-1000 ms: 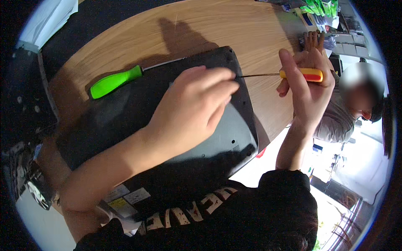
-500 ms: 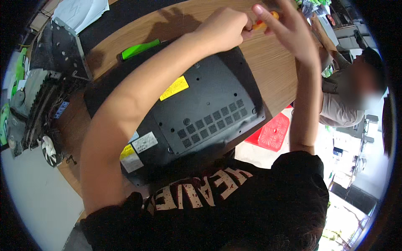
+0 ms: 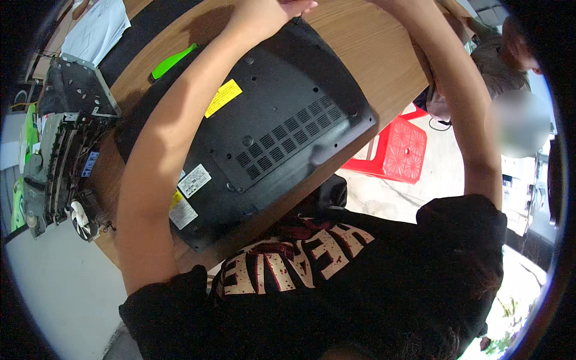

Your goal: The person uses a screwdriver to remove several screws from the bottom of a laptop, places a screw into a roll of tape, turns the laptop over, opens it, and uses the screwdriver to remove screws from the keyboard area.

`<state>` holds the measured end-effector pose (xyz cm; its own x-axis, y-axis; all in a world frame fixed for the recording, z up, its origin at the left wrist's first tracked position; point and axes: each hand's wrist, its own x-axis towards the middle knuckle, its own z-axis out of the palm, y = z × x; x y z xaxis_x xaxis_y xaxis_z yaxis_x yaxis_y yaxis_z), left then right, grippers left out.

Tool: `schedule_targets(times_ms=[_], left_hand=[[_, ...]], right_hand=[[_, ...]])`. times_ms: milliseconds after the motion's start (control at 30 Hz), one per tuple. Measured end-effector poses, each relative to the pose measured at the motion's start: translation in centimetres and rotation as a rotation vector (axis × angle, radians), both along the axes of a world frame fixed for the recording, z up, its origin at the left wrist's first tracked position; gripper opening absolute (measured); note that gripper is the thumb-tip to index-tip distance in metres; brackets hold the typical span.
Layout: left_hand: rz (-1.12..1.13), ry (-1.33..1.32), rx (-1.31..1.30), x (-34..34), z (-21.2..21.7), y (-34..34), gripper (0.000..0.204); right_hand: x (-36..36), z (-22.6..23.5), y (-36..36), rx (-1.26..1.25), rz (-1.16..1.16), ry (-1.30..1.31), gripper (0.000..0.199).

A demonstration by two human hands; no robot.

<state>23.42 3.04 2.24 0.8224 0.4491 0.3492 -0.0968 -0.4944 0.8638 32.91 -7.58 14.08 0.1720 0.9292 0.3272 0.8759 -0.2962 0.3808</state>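
A black laptop (image 3: 282,114) lies underside up on the wooden table, with vent slots, screw holes, a yellow label and white labels. My left hand (image 3: 261,17) is over its far edge, partly cut off by the top of the picture. Its fingers are closed together, and a small dark thing (image 3: 297,20) shows just beneath them, too small to name. Of my right arm the forearm (image 3: 462,78) reaches up to the top edge; its fingers lie outside the picture. A bright green, slim handle-like object (image 3: 174,61) rests beyond the laptop's left far edge.
At the left are a metal panel (image 3: 78,90), dismantled dark device parts (image 3: 60,156) and a small white fan (image 3: 79,217). Paper sheets (image 3: 96,30) lie far left. A red plastic stool (image 3: 405,150) stands beyond the table's right edge, near a seated person (image 3: 495,63).
My view has shifted, and both hands have gone up toward the top edge. The orange-and-yellow handle that was by my right hand is out of the picture now.
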Motion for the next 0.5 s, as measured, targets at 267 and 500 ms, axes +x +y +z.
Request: schedule_targets(times_ms=[267, 500], left_hand=[[-0.019, -0.218, 0.116, 0.8, -1.6, 0.0, 0.019], [0.033, 0.084, 0.244, 0.5, 0.4, 0.0, 0.021]], right_hand=[[3.4, 1.7, -1.2, -0.041, 0.367, 0.291, 0.023], [1.1, 0.1, -0.6, 0.010, -0.035, 0.117, 0.049]])
